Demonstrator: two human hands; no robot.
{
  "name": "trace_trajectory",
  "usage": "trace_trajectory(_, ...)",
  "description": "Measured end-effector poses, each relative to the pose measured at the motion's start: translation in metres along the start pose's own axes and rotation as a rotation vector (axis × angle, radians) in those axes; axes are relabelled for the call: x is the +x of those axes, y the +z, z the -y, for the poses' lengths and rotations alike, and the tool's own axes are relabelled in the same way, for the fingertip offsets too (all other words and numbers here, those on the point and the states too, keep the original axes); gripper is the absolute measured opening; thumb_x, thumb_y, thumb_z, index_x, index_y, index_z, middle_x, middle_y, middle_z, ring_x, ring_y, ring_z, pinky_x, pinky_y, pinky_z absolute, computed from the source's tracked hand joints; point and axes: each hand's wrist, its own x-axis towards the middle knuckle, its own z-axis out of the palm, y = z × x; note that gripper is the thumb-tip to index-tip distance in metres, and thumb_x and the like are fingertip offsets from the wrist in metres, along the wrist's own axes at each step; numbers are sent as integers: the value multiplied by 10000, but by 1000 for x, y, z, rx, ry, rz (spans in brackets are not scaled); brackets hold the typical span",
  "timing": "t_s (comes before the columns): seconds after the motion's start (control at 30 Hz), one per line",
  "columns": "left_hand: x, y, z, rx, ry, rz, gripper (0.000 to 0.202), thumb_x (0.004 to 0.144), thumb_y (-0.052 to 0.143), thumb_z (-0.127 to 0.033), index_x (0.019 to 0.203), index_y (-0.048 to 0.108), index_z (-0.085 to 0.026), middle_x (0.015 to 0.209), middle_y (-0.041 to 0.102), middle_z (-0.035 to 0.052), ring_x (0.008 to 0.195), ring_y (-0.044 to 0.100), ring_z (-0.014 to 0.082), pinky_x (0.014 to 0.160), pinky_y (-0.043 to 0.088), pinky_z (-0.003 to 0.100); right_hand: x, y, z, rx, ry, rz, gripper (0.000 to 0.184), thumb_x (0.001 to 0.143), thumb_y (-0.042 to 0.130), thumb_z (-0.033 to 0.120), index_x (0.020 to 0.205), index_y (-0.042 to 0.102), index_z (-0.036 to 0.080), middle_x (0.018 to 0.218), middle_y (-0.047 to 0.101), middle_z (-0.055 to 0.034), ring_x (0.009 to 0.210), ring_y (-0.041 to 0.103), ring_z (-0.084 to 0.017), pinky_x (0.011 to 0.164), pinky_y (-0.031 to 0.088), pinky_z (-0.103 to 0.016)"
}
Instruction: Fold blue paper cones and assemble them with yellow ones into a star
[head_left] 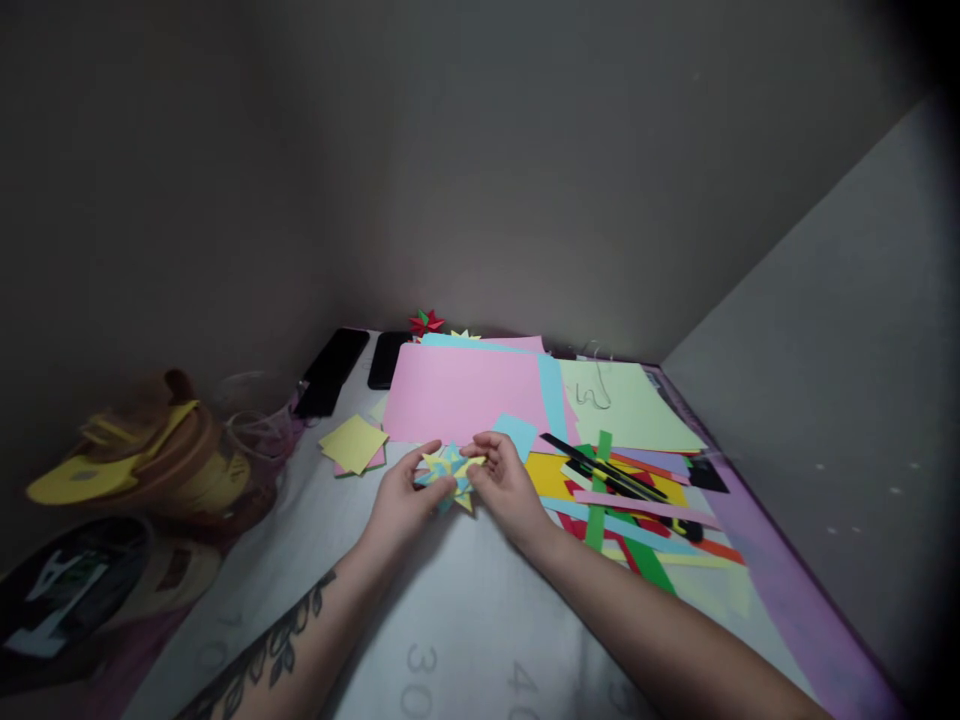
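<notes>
Between my two hands, a little above the white table covering, is a spiky folded-paper star (451, 466) in light blue and yellow. My left hand (405, 495) grips its left side between thumb and fingers. On the opposite side, my right hand (504, 483) pinches the star with thumb and fingertips bent in. The fingers hide parts of its edges. Just beyond my right hand lies a light blue paper square (514, 434). Left of my left hand, yellow paper squares (354, 444) sit on a pink one.
Pink sheets (465, 385) and a pale green sheet (637, 400) spread across the back. Coloured paper strips (637, 540) and dark cutting tools (615, 475) lie at right. Two black phones (346, 357) and a red-green paper star (427, 321) are at the back left; a brown pot-like container (165, 450) stands left.
</notes>
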Motion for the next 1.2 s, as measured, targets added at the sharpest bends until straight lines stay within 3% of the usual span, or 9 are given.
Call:
trace_trajectory(0.13, 2, -1, 0, -135, 1, -15, 746, 613, 758, -292, 1269, 466, -88, 811, 660, 38, 590, 562, 99, 557, 423, 207, 1, 3, -6, 16, 7, 31, 372, 704, 621, 182, 1034, 452, 219, 819, 570, 14, 719, 585, -128, 624, 469, -245)
trace_trajectory(0.27, 1, 0, 0, -65, 14, 7, 700, 602, 753, -266, 1224, 477, -99, 758, 660, 20, 576, 573, 110, 561, 433, 215, 1, 1, -9, 19, -36, -36, 309, 740, 584, 177, 1012, 444, 226, 707, 522, 53, 613, 536, -111, 557, 443, -225)
trace_trajectory(0.43, 0, 0, 3, 114, 128, -17, 574, 668, 689, -230, 1202, 500, -140, 712, 634, -9, 568, 557, 111, 540, 420, 210, -3, -6, 0, -299, -329, -92, 194, 762, 592, 152, 927, 525, 227, 912, 540, -20, 854, 549, -166, 752, 465, -307)
trace_trajectory(0.53, -1, -1, 6, 202, 224, -16, 372, 693, 657, -204, 1054, 580, -152, 761, 649, 5, 671, 593, 134, 611, 445, 222, -7, -7, 6, -412, -461, -39, 128, 779, 588, 135, 869, 562, 223, 935, 514, -37, 922, 532, -186, 810, 452, -334)
trace_trajectory(0.67, -4, -2, 8, 313, 308, 17, 88, 714, 620, -189, 796, 614, -154, 757, 647, 7, 727, 599, 148, 680, 453, 238, -8, -6, 9, -439, -474, -24, 147, 767, 598, 109, 863, 576, 218, 931, 505, -39, 916, 534, -186, 807, 455, -337)
trace_trajectory(0.83, -4, -3, 8, 374, 343, 35, 74, 705, 591, -156, 777, 606, -167, 715, 633, -11, 681, 583, 137, 640, 439, 223, -7, -6, 7, -475, -491, -24, 115, 775, 601, 116, 823, 613, 220, 937, 506, -43, 930, 539, -193, 819, 469, -353)
trace_trajectory(1.07, -3, -4, 6, 371, 314, 56, 178, 713, 572, -150, 873, 649, -163, 823, 694, 23, 760, 629, 162, 698, 467, 246, -10, -10, 4, -602, -726, 11, 204, 785, 578, 95, 858, 680, 255, 1009, 533, -61, 933, 527, -204, 778, 487, -382)
trace_trajectory(1.2, -5, -4, 5, 389, 344, 92, 161, 733, 544, -140, 824, 675, -168, 814, 704, 20, 770, 630, 165, 718, 467, 248, -9, -9, 3, -625, -704, -16, 187, 799, 579, 120, 881, 682, 253, 1025, 535, -69, 954, 529, -213, 772, 491, -388)
